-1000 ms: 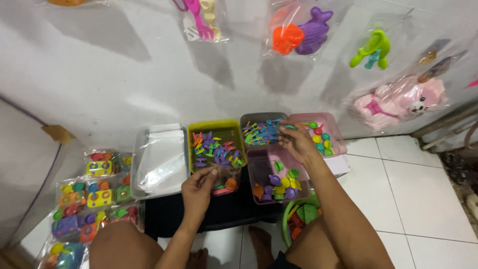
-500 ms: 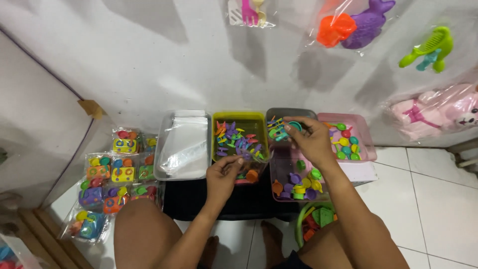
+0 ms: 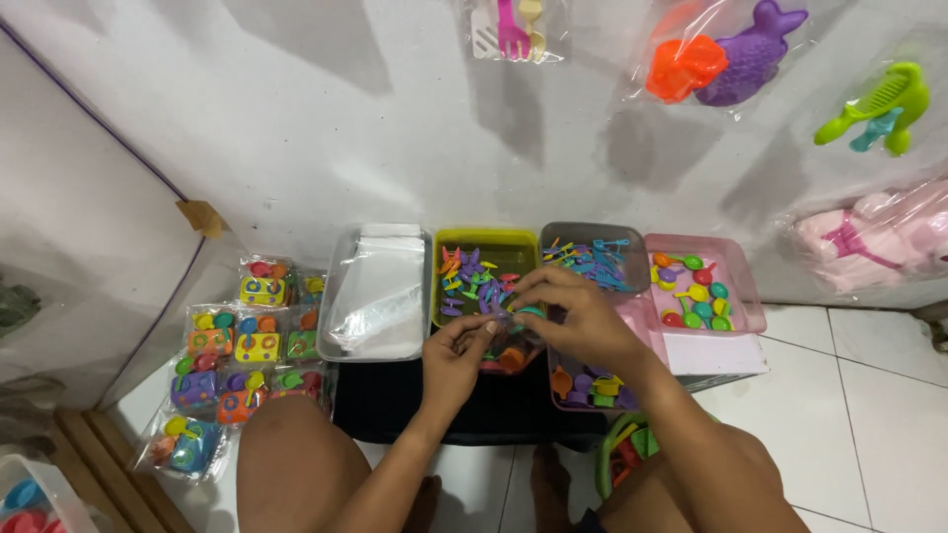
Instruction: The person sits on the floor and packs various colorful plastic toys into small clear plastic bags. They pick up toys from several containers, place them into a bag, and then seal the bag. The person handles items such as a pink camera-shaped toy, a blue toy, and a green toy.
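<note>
We see our left hand (image 3: pixel 456 357) and right hand (image 3: pixel 573 318) meeting over the yellow tray (image 3: pixel 486 243) of small glossy plastic toys (image 3: pixel 472 279). Both pinch tiny pieces (image 3: pixel 509 318) between fingertips, just at the tray's near edge. A clear tray (image 3: pixel 341 326) of crinkly bags lies left.

Bright, even light — soft shadows

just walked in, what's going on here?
A person sits on the floor facing a row of trays by the wall. Both hands, left hand and right hand, meet over the yellow-green tray of small plastic toy pieces, pinching tiny pieces between the fingertips. Bagged toy sets lie to the left.
</note>
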